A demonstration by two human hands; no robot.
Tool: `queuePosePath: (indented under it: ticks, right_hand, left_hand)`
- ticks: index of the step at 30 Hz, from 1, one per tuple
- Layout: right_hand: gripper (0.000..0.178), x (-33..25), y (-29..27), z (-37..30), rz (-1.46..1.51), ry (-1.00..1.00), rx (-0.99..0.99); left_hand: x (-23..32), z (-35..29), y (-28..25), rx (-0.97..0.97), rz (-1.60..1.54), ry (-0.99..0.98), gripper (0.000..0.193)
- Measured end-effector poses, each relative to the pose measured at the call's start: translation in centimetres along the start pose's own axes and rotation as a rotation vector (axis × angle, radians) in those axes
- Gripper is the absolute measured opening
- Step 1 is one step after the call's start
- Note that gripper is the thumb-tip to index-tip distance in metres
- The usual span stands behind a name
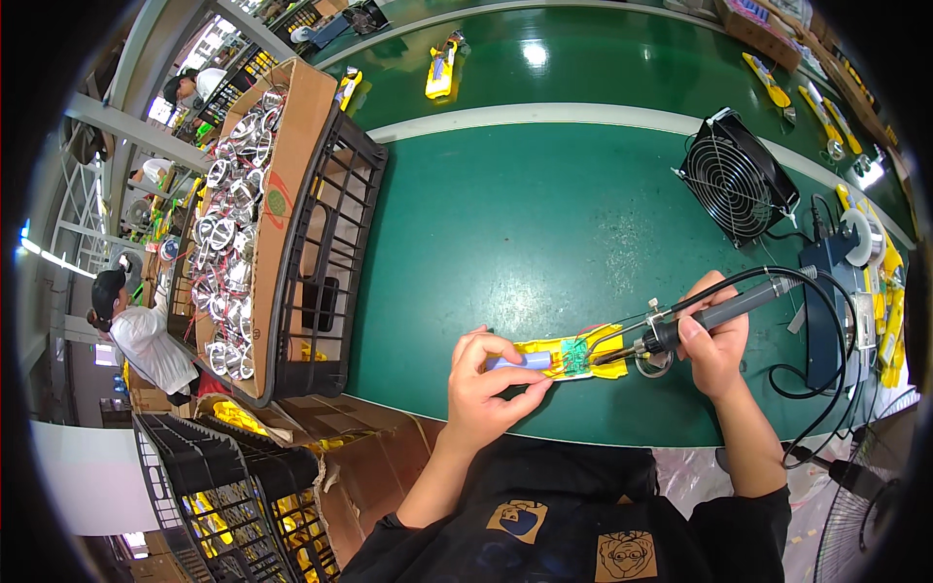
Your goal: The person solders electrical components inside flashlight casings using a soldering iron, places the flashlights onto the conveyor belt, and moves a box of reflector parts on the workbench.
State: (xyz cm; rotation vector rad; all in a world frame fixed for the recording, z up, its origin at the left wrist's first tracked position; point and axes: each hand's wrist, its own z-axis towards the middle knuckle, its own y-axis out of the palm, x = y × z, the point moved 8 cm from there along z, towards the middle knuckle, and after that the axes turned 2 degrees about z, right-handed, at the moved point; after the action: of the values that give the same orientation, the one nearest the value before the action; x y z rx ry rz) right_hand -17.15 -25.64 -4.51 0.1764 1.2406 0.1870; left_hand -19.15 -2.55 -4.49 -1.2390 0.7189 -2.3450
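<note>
At the near edge of the green bench, my left hand (pixel 486 391) pinches a yellow plastic housing (pixel 610 367) between thumb and fingers. A blue cylindrical cell (pixel 520 361) and a small green circuit board (pixel 575 357) with wires lie in it. My right hand (pixel 717 340) is closed round the dark handle of a soldering iron (pixel 727 309) with a thin solder feed tube along it. Its tip points left, over the board's right side; whether it touches cannot be made out. A round silver reflector (pixel 655 363) sits at the housing's right end, partly behind the iron.
Left stands a cardboard box (pixel 303 146) of silver reflectors in a black crate (pixel 335 257). A black fan (pixel 737 183) and a blue soldering unit (pixel 824 321) with a solder spool (pixel 864 239) stand right. Yellow housings (pixel 440 73) lie on the far green belt. A cable loops by my right arm.
</note>
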Motion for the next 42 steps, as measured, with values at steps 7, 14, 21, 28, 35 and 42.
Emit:
queuePosePath:
  ticks: [7, 14, 21, 28, 35, 42]
  right_hand:
    - [0.018, 0.2, 0.9, 0.0, -0.074, 0.044, -0.106]
    - [0.018, 0.4, 1.0, 0.0, -0.050, 0.055, -0.092]
    - [0.013, 0.5, 1.0, 0.0, -0.064, 0.056, -0.086]
    - [0.011, 0.6, 1.1, 0.0, -0.060, 0.080, -0.070]
    - [0.011, 0.5, 1.1, -0.1, -0.052, 0.056, -0.086]
    - [0.012, 0.4, 1.3, -0.1, -0.066, 0.039, -0.108]
  left_hand:
    - [0.1, 0.1, 0.0, -0.017, -0.006, -0.010, 0.012]
    - [0.2, 1.0, 0.2, -0.140, -0.033, -0.101, 0.013]
    - [0.0, 1.3, 0.4, -0.182, -0.057, -0.154, 0.011]
    - [-0.1, 1.3, 0.5, -0.190, -0.046, -0.163, 0.011]
    - [-0.1, 1.4, 0.6, -0.200, -0.039, -0.176, 0.011]
    - [-0.2, 1.3, 0.7, -0.192, -0.037, -0.187, 0.011]
